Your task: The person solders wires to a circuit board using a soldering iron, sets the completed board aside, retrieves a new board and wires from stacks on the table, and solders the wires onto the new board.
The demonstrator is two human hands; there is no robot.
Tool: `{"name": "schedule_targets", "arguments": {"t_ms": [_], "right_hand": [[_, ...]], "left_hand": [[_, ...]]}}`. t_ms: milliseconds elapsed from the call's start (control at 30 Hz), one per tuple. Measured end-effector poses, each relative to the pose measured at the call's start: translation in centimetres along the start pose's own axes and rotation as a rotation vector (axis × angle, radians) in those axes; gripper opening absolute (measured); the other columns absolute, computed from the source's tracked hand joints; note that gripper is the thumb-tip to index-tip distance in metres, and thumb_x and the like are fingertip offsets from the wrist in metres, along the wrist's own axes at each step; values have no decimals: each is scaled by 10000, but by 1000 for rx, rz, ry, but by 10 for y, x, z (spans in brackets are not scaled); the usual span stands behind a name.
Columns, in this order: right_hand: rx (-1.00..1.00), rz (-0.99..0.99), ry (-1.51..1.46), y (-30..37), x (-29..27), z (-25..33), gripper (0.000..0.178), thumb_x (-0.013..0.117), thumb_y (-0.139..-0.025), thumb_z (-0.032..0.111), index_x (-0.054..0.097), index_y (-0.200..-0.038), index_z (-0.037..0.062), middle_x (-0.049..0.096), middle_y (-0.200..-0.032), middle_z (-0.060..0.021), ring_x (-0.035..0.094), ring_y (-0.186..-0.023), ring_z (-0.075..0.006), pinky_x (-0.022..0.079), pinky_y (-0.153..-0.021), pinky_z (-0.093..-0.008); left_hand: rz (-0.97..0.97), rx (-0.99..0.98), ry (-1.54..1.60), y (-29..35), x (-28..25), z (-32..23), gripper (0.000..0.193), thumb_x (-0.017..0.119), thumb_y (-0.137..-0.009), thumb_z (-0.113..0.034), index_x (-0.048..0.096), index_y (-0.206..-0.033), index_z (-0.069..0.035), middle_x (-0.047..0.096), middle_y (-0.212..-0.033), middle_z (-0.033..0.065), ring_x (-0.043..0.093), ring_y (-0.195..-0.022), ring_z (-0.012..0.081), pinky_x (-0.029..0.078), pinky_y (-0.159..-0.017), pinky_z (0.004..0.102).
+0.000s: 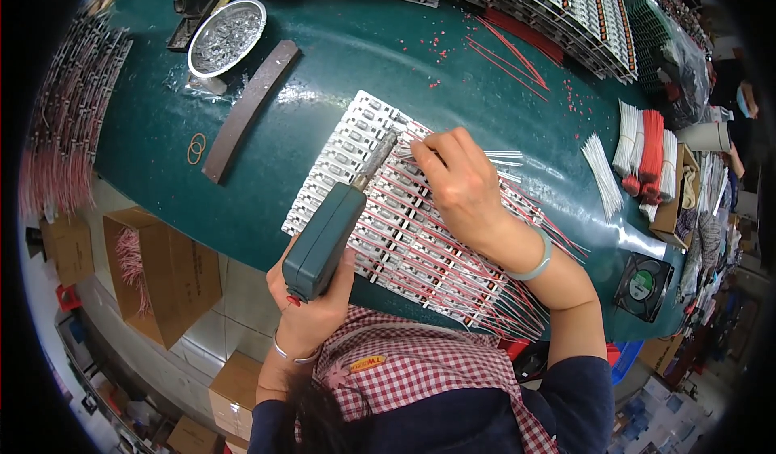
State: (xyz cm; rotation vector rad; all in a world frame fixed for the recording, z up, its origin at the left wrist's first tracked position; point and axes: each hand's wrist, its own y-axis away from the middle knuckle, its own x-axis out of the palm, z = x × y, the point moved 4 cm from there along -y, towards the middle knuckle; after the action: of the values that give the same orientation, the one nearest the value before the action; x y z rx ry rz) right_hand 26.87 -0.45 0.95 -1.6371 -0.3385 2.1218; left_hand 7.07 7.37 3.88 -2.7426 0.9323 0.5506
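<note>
My left hand (314, 318) is wrapped round a dark green soldering gun (327, 236), whose metal barrel points up and to the right. Its tip reaches the far part of a slanted panel of white parts (335, 159), laid out in rows on the table. Just right of that tip, my right hand (465, 183) pinches thin white wires (505, 157), which stick out past its fingers. The exact contact at the tip is too small to make out. Red and white wires (444, 252) lie across the panel's right portion, their loose ends hanging toward the near right.
Back left on the green table (162, 139) are a metal bowl (229, 38), a brown bar (249, 115) and rubber bands (196, 149). Stacked panels (558, 10) line the back. Wire bundles (651, 151) and a black fan (643, 286) are at right. Cardboard boxes (186, 276) stand lower left.
</note>
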Motion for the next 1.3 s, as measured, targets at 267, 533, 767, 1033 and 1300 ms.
{"name": "schedule_targets", "arguments": {"t_ms": [267,533,767,1033,1300], "right_hand": [[4,-6,1,-1,-1,1,283,616,-674,20,629,-948,-52,557,-871,-112,545,-822,-247,500,-678,-330],[4,-2,12,-1,-1,1,280,617,-677,25,630,-947,-47,550,-865,-108,543,-828,-243,498,-671,-328],[5,6,20,-1,-2,3,272,618,-678,27,630,-939,-46,552,-867,-108,544,-831,-242,499,-671,-325],[8,9,13,-1,-2,2,276,618,-679,23,632,-946,-48,557,-877,-110,547,-836,-243,497,-684,-329],[14,11,13,-2,-1,3,265,613,-679,23,629,-934,-45,545,-862,-106,537,-824,-241,491,-672,-329]], "left_hand": [[37,-15,31,0,2,5,191,709,-769,54,655,-951,61,675,-850,110,665,-710,156,512,-643,261],[70,-12,-27,-2,2,1,191,717,-766,47,656,-946,61,688,-845,114,675,-701,174,517,-644,268],[-60,-106,44,14,-4,18,199,748,-762,-8,680,-941,42,701,-839,118,696,-698,196,532,-649,276],[-58,-109,91,11,-3,15,195,741,-762,5,675,-938,54,692,-836,116,690,-700,179,527,-647,263],[40,5,12,1,1,6,186,707,-780,48,645,-955,66,681,-850,102,661,-716,135,506,-636,252]]}}
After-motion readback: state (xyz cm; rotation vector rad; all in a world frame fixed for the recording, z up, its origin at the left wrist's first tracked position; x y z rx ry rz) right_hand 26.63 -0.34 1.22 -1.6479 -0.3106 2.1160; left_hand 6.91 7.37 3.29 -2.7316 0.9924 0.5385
